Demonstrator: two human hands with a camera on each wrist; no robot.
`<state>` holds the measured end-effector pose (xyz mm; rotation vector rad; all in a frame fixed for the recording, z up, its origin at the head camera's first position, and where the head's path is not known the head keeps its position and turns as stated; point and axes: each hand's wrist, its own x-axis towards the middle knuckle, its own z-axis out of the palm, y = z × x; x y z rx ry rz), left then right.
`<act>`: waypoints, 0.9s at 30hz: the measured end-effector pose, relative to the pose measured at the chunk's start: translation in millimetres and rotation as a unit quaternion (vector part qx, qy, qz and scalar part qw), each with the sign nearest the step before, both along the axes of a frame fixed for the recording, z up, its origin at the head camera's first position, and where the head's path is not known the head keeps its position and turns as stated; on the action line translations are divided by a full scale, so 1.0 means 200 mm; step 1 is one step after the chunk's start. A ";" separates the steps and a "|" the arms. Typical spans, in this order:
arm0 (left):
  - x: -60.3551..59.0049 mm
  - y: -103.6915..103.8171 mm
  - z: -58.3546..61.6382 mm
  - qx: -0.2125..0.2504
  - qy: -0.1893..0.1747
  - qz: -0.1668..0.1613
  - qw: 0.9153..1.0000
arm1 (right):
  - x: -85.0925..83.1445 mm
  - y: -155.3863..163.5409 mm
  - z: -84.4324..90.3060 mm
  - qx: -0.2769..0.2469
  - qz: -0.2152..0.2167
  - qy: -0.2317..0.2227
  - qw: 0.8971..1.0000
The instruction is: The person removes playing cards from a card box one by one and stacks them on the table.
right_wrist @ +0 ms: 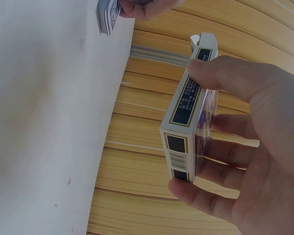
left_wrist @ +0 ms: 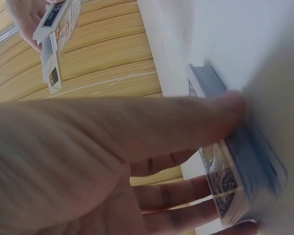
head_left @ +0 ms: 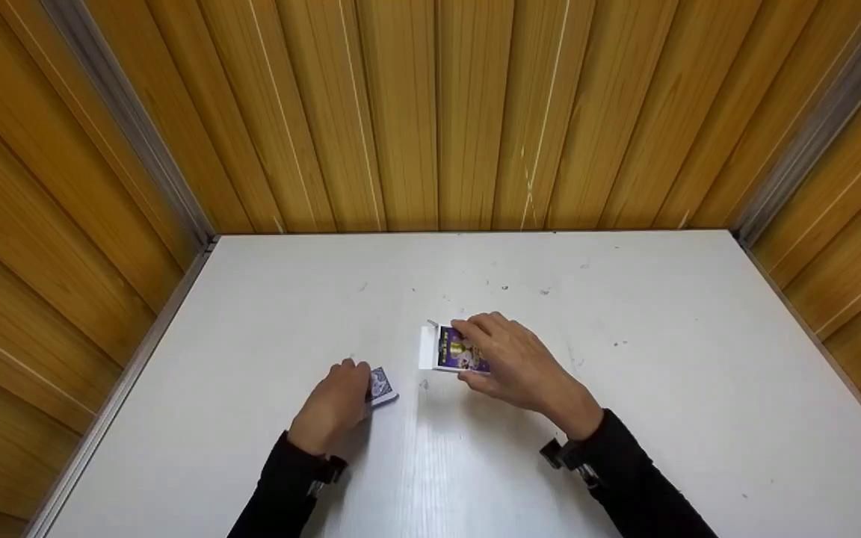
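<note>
My left hand (head_left: 337, 403) grips a deck of blue-backed playing cards (head_left: 381, 387) against the white table (head_left: 251, 314); in the left wrist view the thumb (left_wrist: 152, 127) lies across the deck (left_wrist: 235, 176) and the fingers curl under it. My right hand (head_left: 509, 359) holds a purple card box (head_left: 454, 349) with its white flap open to the left, slightly above the table. In the right wrist view the box (right_wrist: 188, 122) is pinched between thumb and fingers, its barcode side showing. The two hands are a short way apart.
The white table meets a wood-panelled wall (head_left: 438, 112) at its far edge, with panelled walls and metal trim (head_left: 131, 127) on both sides. Small dark specks mark the tabletop near the back.
</note>
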<state>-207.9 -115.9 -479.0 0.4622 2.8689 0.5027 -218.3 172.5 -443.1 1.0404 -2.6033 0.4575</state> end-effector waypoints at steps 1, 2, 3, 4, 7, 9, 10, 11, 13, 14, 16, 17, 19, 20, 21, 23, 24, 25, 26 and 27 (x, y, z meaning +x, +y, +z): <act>0.00 0.00 0.00 -0.004 0.008 -0.001 1.000 | 0.00 0.00 0.00 0.000 0.001 0.002 1.000; 0.00 0.00 -0.01 -0.006 0.015 -0.001 1.000 | 0.00 0.00 0.00 0.000 0.002 0.003 1.000; 0.01 0.00 -0.01 -0.008 0.020 -0.001 1.000 | 0.00 0.00 0.00 0.000 0.002 0.004 1.000; 0.01 0.01 -0.01 -0.008 0.025 -0.001 1.000 | 0.00 0.00 0.00 -0.001 0.002 0.004 1.000; 0.01 0.01 -0.01 -0.013 0.033 0.001 0.999 | 0.00 0.00 -0.01 -0.001 0.003 0.004 1.000; 0.01 0.02 -0.01 -0.016 0.031 0.002 0.999 | 0.00 0.00 -0.01 -0.001 0.004 0.004 1.000; 0.01 0.02 -0.01 -0.017 0.028 0.004 0.999 | 0.00 0.00 -0.01 0.000 0.005 0.003 1.000; 0.01 0.02 -0.01 -0.018 0.025 0.005 1.000 | 0.00 0.00 -0.01 0.000 0.005 0.002 1.000; 0.01 0.02 -0.01 -0.018 0.023 0.006 1.000 | 0.00 -0.01 -0.01 0.000 0.004 -0.001 1.000; 0.01 0.02 -0.01 -0.018 0.021 0.006 1.000 | 0.00 -0.01 -0.01 0.000 0.004 -0.003 1.000; 0.01 0.02 -0.01 -0.018 0.018 0.007 1.000 | 0.00 -0.01 -0.01 0.000 0.003 -0.007 1.000; 0.00 0.02 -0.01 -0.019 0.016 0.006 1.000 | 0.00 -0.01 -0.01 0.000 0.002 -0.008 1.000; 0.00 0.02 0.00 -0.017 0.009 0.007 1.000 | 0.00 -0.01 -0.01 0.000 0.001 -0.009 1.000; 0.00 0.01 0.00 -0.014 0.003 0.008 1.000 | 0.00 -0.01 -0.01 0.000 0.001 -0.009 1.000; -0.01 0.01 0.00 -0.010 -0.005 0.011 1.000 | 0.00 -0.01 -0.01 0.000 0.001 -0.008 1.000; -0.01 0.01 0.02 -0.001 -0.018 0.018 1.000 | 0.00 -0.01 -0.01 0.001 0.000 -0.010 1.000; 0.00 0.00 0.03 0.005 -0.024 0.023 0.999 | 0.00 -0.01 -0.01 0.002 0.000 -0.010 1.000; 0.00 0.00 0.04 0.015 -0.028 0.028 0.999 | 0.00 -0.01 -0.01 0.002 0.000 -0.009 1.000; 0.00 0.00 0.05 0.026 -0.030 0.036 0.999 | 0.00 -0.01 -0.01 0.002 0.000 -0.007 1.000; 0.01 0.00 0.07 0.039 -0.026 0.044 0.998 | 0.00 -0.01 -0.01 0.002 0.001 -0.004 1.000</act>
